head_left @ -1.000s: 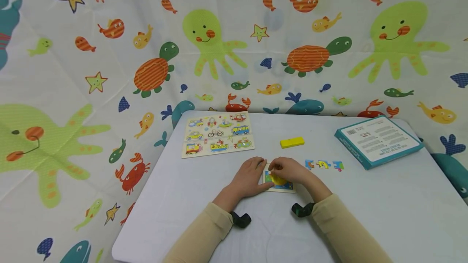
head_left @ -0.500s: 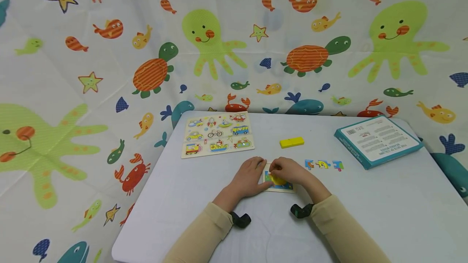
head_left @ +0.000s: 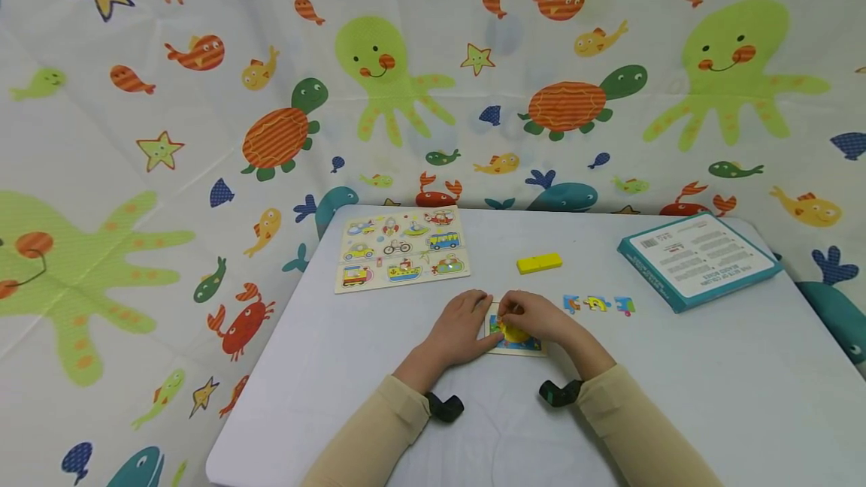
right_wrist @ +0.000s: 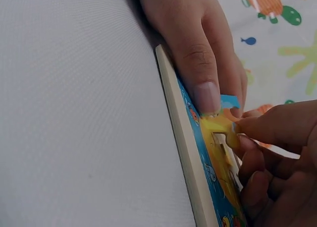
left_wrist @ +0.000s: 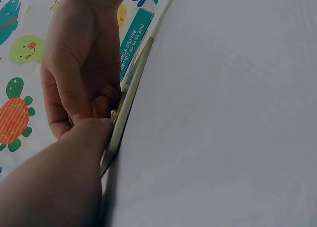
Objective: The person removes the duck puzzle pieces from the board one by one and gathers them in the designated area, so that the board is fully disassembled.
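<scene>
A small wooden jigsaw board with a blue and yellow picture lies flat on the table between my hands. My left hand rests at its left side, the thumb stretched over the picture. In the right wrist view, the left thumb touches a yellow puzzle piece, which stands raised above the board. Between thumb and fingertips, my right hand pinches that piece from the right. The right fingers are curled, and together the hands cover part of the board.
Right of the board lie several loose puzzle pieces in a row. Behind stands a yellow block. A vehicle picture board lies at back left, a teal-edged box at back right. A printed sea-animal cloth hangs behind the table.
Both hands keep nearly the same place at the jigsaw board, with only slight finger motion at most. The head view has shifted a little.
</scene>
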A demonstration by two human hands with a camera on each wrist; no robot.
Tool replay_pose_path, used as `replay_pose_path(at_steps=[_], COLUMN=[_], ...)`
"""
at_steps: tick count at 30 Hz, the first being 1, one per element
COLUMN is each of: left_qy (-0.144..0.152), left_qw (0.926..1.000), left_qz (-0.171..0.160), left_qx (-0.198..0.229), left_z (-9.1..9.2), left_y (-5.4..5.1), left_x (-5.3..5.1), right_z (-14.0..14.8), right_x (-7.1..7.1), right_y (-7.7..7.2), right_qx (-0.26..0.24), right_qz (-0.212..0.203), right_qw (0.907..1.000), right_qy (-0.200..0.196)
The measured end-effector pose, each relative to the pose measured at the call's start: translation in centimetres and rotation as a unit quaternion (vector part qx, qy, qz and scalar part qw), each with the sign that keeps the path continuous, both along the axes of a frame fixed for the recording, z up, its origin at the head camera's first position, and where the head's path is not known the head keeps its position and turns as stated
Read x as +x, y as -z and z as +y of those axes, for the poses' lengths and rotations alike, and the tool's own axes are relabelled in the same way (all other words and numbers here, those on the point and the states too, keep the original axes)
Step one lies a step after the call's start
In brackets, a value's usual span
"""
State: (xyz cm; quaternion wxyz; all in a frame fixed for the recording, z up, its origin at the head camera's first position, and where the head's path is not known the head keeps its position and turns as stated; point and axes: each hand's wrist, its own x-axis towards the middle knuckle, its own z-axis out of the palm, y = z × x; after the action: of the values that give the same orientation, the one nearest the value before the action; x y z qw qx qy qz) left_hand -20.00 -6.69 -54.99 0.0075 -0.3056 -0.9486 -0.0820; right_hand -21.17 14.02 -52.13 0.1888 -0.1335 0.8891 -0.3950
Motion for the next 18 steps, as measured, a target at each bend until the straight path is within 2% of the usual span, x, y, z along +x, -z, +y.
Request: replay_pose_path(at_steps=[7, 18], left_qy=[-0.002, 0.000], left_qw=[1.0000, 1.0000], left_qz=[-0.007, 0.005], left_qx=[0.002, 0.001], left_z=[-0.07, -0.07], left_y=[-0.16, 0.09], left_x=[0.11, 0.04], right_z=[-0.15, 0.40], right_x=[0.19, 0.01], right_y=[-0.11, -0.12], right_qx=[-0.014, -0.023], right_qz=[0.013, 0.025], right_qw=[0.9998, 0.9993], right_qy=[-0.002, 0.018])
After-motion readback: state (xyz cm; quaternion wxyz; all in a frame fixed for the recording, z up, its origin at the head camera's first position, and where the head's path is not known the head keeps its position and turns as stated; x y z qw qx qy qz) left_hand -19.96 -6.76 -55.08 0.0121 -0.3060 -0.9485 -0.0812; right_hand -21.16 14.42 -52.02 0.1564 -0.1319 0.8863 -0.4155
